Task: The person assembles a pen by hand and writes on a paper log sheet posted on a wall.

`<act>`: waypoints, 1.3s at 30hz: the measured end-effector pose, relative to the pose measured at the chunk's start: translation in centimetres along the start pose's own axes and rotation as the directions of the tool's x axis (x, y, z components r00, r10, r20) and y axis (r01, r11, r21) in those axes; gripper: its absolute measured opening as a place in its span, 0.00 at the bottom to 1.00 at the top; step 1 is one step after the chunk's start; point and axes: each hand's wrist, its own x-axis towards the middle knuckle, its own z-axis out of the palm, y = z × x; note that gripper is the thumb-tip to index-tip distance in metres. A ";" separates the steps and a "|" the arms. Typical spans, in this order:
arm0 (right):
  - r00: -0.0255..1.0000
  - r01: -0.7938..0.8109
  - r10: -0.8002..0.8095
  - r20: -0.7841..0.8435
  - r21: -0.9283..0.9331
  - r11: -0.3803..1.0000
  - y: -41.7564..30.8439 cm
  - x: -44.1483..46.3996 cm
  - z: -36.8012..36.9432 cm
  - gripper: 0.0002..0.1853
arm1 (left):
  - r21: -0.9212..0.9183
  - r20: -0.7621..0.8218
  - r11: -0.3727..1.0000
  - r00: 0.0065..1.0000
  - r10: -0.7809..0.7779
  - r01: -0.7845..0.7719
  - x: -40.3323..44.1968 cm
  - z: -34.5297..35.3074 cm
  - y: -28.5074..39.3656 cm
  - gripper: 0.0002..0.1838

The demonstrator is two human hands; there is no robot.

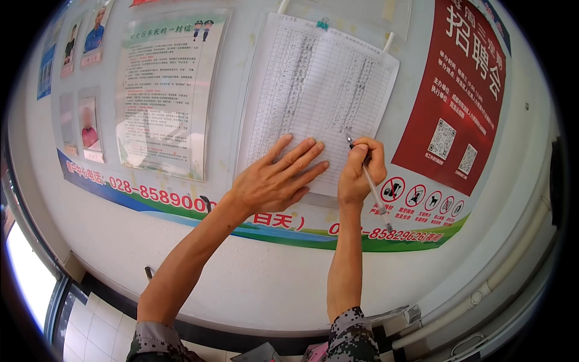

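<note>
A ruled paper form (322, 120) with handwritten rows hangs on the wall board, held at its top by a green binder clip (323, 23). My left hand (277, 174) lies flat on the lower left of the sheet, fingers spread. At the sheet's lower right edge, my right hand (362, 172) is closed around a clear-barrelled pen (374, 192). The pen tip points up at the handwriting on the form and looks to be at the paper. The pen's back end slants down to the right, past the wrist.
A printed letter (161, 99) in a plastic sleeve hangs to the left, with small portrait photos (89, 123) beyond it. On the right is a red poster (452, 90) with QR codes. A white pipe (476, 298) runs along the lower right wall.
</note>
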 end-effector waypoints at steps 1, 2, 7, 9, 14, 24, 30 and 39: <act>1.000 0.000 0.000 0.012 0.006 1.000 0.2 0.0 -0.1 0.06 | -0.002 -0.001 1.000 1.000 -0.001 0.001 0.0 0.0 0.0 0.33; 1.000 0.001 -0.001 0.023 0.011 1.000 0.4 -0.1 -0.2 0.06 | -0.004 -0.002 1.000 1.000 -0.002 0.002 0.0 0.0 0.0 0.33; 1.000 -0.028 0.028 -0.012 0.046 0.999 0.4 -0.2 -0.2 0.06 | 0.003 0.005 1.000 1.000 -0.003 0.003 0.1 0.0 0.0 0.33; 0.999 -0.029 0.029 -0.017 0.033 0.999 0.4 -0.2 -0.1 0.06 | 0.004 0.005 1.000 1.000 -0.005 0.005 0.1 -0.1 0.0 0.33; 0.999 -0.034 0.034 -0.001 0.026 0.999 0.4 -0.2 -0.2 0.06 | 0.007 0.008 1.000 1.000 -0.006 0.006 0.0 0.0 0.0 0.33; 1.000 -0.005 0.005 -0.012 -0.013 1.000 0.4 -0.1 -0.1 0.06 | 0.005 0.013 1.000 1.000 -0.007 0.007 0.0 0.1 0.1 0.33; 1.000 -0.005 0.005 -0.012 -0.008 1.000 0.2 -0.1 -0.2 0.05 | 0.006 0.011 1.000 1.000 -0.004 0.004 0.0 -0.1 0.0 0.33; 0.998 -0.018 0.019 -0.060 0.002 1.000 0.3 -0.3 -0.2 0.06 | -0.005 0.010 1.000 1.000 -0.008 0.008 0.1 0.0 0.0 0.33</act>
